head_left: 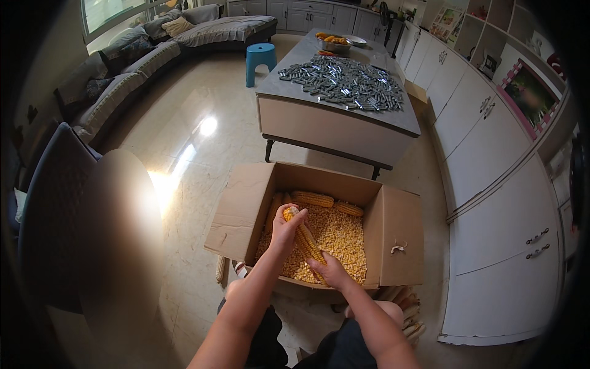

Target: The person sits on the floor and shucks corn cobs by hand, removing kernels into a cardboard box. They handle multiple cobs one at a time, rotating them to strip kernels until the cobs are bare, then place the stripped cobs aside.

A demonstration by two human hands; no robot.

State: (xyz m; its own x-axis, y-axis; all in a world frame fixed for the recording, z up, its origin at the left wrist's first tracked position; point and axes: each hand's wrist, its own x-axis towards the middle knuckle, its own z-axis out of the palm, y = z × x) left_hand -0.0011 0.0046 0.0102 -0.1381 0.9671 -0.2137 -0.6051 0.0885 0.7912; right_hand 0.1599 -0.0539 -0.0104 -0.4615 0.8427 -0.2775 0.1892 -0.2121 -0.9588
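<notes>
Both of my hands grip one ear of corn (306, 241), tilted over an open cardboard box (243, 206). My left hand (286, 229) is closed around its upper end, where a pale patch shows at the tip. Lower down, my right hand (332, 270) wraps the other end. Loose yellow corn kernels (341, 246) cover the bottom of the box. Along its far inner wall lie whole ears, among them one ear (313, 198) and a second ear (349, 209) at the far right corner.
Bare cobs (410, 313) lie on the floor right of the box. Beyond it stands a grey-topped table (338, 126) with many small dark cylinders (350, 80) and a bowl of corn (333, 42). A blue stool (260, 61), a sofa (141, 67) and white cabinets (504, 258) surround this spot.
</notes>
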